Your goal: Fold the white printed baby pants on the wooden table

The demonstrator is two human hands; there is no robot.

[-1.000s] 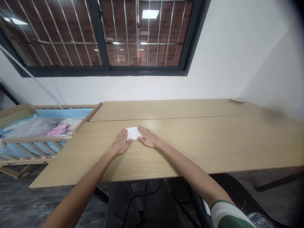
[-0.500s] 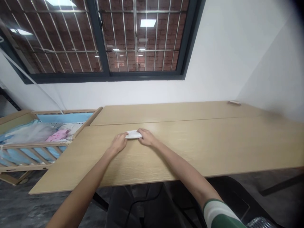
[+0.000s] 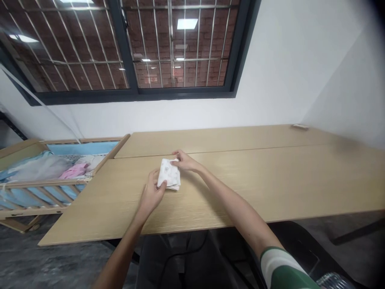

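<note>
A small folded white cloth [image 3: 168,173] with faint print is held up over the wooden table [image 3: 246,180], its broad face turned toward me. Several layers show at its lower right edge. My left hand [image 3: 153,190] grips the lower left side, thumb on the front and fingers behind. At the upper right corner my right hand [image 3: 184,161] pinches the cloth between thumb and fingers. What the cloth is for cannot be made out; it looks like folded fabric.
To the left stands a wooden crib [image 3: 60,184] with blue lining, a pink cloth [image 3: 73,171] and pale bedding. A small flat object [image 3: 300,126] lies at the table's far right. A black chair [image 3: 297,245] is below the front edge. A barred window [image 3: 180,48] is ahead.
The folded cloth has turned from nearly edge-on to showing its printed face. My left hand has moved lower, and my right hand has risen slightly to the upper corner.
</note>
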